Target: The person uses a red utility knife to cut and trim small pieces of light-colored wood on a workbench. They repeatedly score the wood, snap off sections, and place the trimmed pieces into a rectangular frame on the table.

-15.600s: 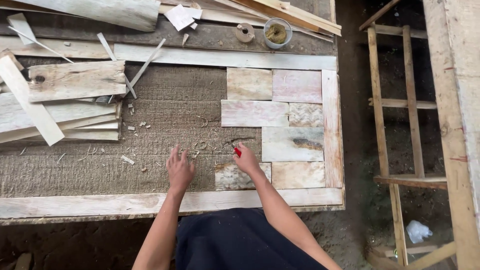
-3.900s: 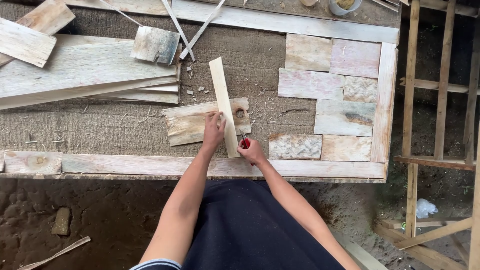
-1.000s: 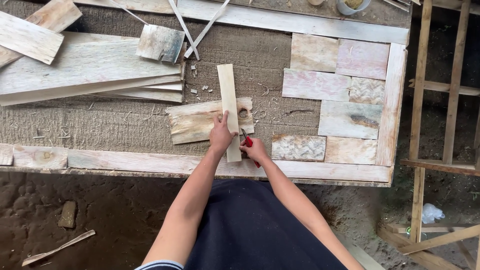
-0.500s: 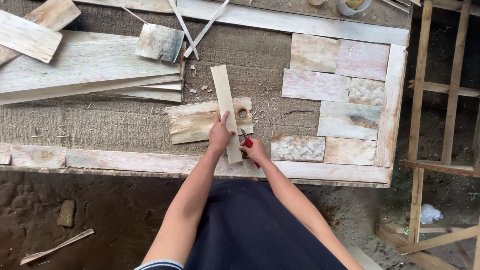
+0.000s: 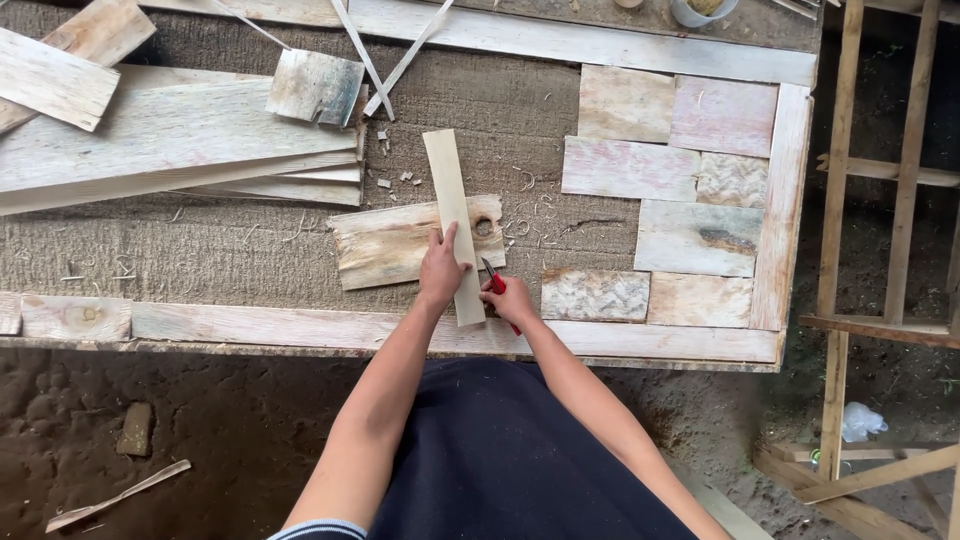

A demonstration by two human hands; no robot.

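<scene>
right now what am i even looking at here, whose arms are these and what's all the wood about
This is one picture from a camera worn on a person's head, looking straight down, so the two bare arms are the wearer's own. There is no machine.

The left hand presses down on a narrow wooden strip that lies across a rough wooden piece with a knot hole. The right hand holds a red-handled knife with its tip against the strip's edge.

They work on a worktable scattered with shavings. To the right, flat wood tiles sit fitted together inside a wooden frame. Loose planks lie stacked at the upper left.
</scene>
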